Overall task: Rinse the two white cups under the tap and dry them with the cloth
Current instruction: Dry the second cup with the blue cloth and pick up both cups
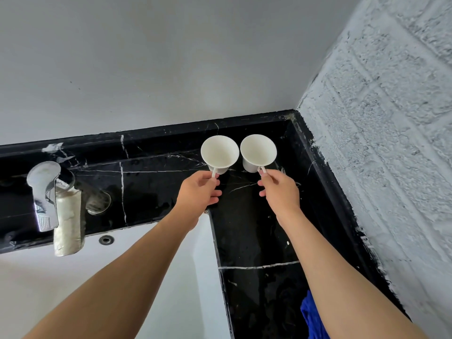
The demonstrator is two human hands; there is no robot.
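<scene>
Two white cups stand upright side by side on the black marble counter [256, 241] in the back right corner. My left hand [199, 192] pinches the handle of the left cup [219, 152]. My right hand [281, 192] pinches the handle of the right cup [258, 151]. Both cups look empty inside. The chrome tap [45, 194] juts out over the white sink [146, 277] at the left, with no water visibly running. A blue cloth [311, 316] lies on the counter near the front, partly hidden under my right forearm.
A grey wall rises behind the counter and a rough white brick wall [391, 143] closes the right side. A round metal fitting [99, 204] sits beside the tap. An overflow hole [106, 240] shows in the sink's back wall.
</scene>
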